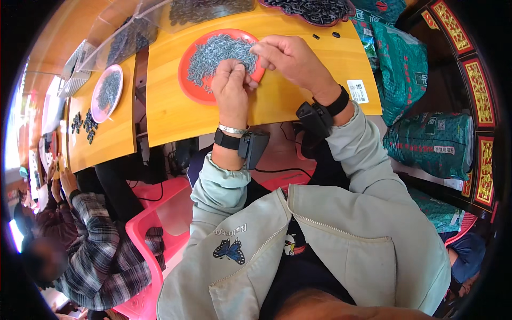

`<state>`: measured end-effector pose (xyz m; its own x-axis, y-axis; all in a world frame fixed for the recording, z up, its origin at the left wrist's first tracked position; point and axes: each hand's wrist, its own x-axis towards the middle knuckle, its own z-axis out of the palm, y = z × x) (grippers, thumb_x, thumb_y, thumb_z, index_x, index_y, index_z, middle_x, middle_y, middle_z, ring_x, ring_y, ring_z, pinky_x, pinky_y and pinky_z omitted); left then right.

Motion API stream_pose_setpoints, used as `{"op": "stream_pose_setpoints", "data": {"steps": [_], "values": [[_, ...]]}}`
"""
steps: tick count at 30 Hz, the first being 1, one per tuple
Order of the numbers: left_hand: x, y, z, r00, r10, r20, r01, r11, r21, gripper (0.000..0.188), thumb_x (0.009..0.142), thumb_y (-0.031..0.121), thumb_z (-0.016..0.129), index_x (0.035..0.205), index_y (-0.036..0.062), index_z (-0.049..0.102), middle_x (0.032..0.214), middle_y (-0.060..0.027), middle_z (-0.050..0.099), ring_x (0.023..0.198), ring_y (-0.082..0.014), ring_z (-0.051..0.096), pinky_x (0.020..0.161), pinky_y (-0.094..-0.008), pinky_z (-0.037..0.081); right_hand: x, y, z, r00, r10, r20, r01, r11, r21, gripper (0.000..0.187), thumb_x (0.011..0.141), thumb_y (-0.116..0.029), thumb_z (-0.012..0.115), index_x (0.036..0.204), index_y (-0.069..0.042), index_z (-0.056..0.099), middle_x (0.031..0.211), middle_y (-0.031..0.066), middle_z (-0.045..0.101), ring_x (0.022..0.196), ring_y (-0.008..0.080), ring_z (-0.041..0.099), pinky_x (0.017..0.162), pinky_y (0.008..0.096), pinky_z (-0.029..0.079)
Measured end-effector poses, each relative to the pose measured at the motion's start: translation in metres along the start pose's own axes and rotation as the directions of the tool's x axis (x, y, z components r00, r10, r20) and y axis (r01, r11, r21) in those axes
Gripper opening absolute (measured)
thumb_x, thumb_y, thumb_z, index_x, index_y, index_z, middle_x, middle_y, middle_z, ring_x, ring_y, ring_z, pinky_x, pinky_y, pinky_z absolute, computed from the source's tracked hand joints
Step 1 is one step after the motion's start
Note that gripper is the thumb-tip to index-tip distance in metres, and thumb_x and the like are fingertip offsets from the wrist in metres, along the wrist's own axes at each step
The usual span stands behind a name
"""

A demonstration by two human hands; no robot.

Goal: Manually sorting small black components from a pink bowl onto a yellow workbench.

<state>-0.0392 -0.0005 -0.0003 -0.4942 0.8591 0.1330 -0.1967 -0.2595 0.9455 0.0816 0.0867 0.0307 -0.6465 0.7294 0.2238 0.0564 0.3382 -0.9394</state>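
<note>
A red round plate (185, 77) on the yellow wooden table carries a heap of small grey metal screws (221, 49). Over its near right side, my left hand (232, 85) is closed, thumb pressed against the bent fingers. Just to the right, my right hand (290, 57) pinches thumb and forefinger together above the rim. Whatever either hand holds is too small or hidden to make out. Both wrists wear black straps with a box-shaped device.
Small black parts fill a dark red tray (309, 12) and a clear bin (208, 9) at the back. Two loose black pieces (336, 34) lie on the right. Green sacks (401, 69) stand beyond the table. Leftward, another table holds a pink plate (96, 106); a person in plaid sits nearby.
</note>
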Motion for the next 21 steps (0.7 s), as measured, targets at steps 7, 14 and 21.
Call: {"op": "stream_pose_setpoints", "data": {"steps": [7, 14, 21], "values": [[0.003, 0.004, -0.005, 0.998, -0.043, -0.037, 0.040, 0.996, -0.076, 0.010, 0.088, 0.005, 0.045, 0.080, 0.0014, 0.050, 0.063, -0.0036, 0.052, 0.051, -0.0112, 0.049, 0.049, -0.0228, 0.040, -0.003, -0.005, 0.009, 0.997, -0.008, 0.079, 0.004, 0.999, 0.054, 0.016, 0.087, -0.013, 0.058, 0.083, 0.002, 0.060, 0.067, -0.0015, 0.055, 0.063, 0.0045, 0.050, 0.058, 0.0194, 0.041], [0.003, 0.006, -0.005, 0.996, -0.086, 0.005, 0.086, 0.996, 0.003, 0.009, 0.088, 0.007, 0.046, 0.082, 0.0021, 0.051, 0.064, -0.0032, 0.053, 0.053, -0.0093, 0.050, 0.049, -0.0217, 0.040, -0.001, 0.003, 0.013, 0.993, 0.040, 0.113, -0.053, 0.993, 0.108, 0.011, 0.085, -0.008, 0.058, 0.085, 0.003, 0.059, 0.071, 0.0018, 0.061, 0.065, 0.0074, 0.058, 0.061, 0.0213, 0.046], [0.006, 0.011, -0.012, 0.995, -0.045, 0.085, 0.038, 0.996, 0.075, 0.008, 0.089, 0.007, 0.046, 0.084, 0.0018, 0.050, 0.065, -0.0038, 0.053, 0.055, -0.0103, 0.051, 0.050, -0.0228, 0.041, 0.004, 0.008, -0.008, 0.986, -0.154, 0.057, 0.159, 0.983, -0.087, 0.013, 0.085, -0.011, 0.060, 0.088, 0.001, 0.062, 0.070, 0.0004, 0.060, 0.062, 0.0071, 0.056, 0.060, 0.0214, 0.045]]}}
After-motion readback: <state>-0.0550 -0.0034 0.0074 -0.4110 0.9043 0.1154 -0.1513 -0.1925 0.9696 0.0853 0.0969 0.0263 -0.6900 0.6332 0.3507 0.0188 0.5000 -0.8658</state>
